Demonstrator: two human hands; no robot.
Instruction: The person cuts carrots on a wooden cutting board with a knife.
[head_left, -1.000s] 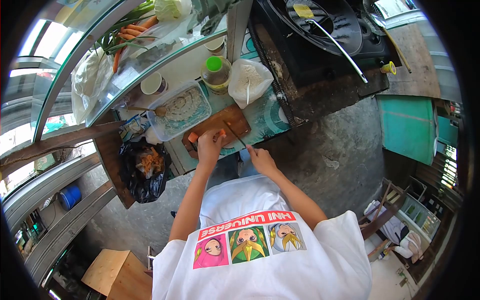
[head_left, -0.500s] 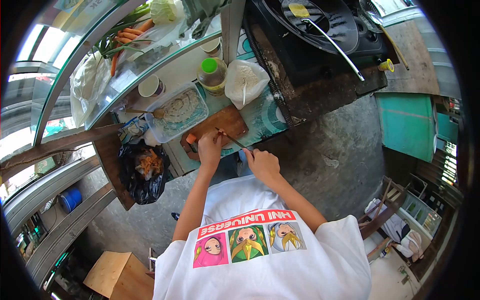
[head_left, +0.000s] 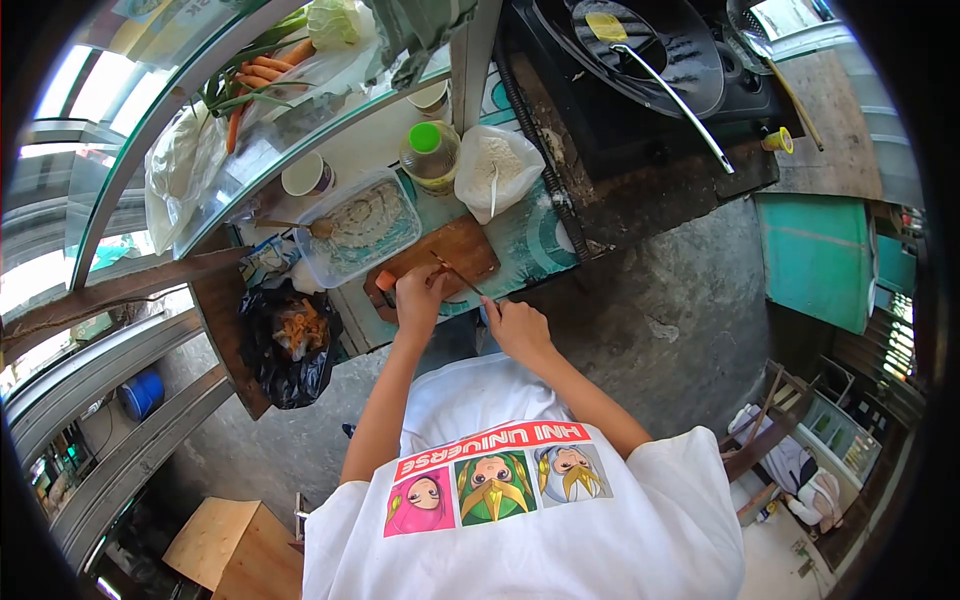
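Observation:
My right hand (head_left: 518, 328) is wrapped round the handle of a knife (head_left: 462, 280), its blade pointing up and left over the wooden cutting board (head_left: 470, 246). On the board my left hand (head_left: 420, 298) has its fingers pressed together beside the blade; a small orange piece seems to be under them, mostly hidden. An orange carrot chunk (head_left: 385, 281) lies just left of that hand. Behind the board stands a clear plastic tub (head_left: 362, 225) with a pale mixture and a spoon.
A green-capped bottle (head_left: 431, 160) and a bag of white powder (head_left: 500, 175) stand behind the board. A black bag (head_left: 290, 345) with orange peelings hangs at the left. The stove (head_left: 640, 110) with a pan is at upper right; carrots (head_left: 265, 72) lie behind glass.
The whole view has shifted slightly. Both hands stay at the board, with the knife still in my right hand and only slight movement of the fingers and blade.

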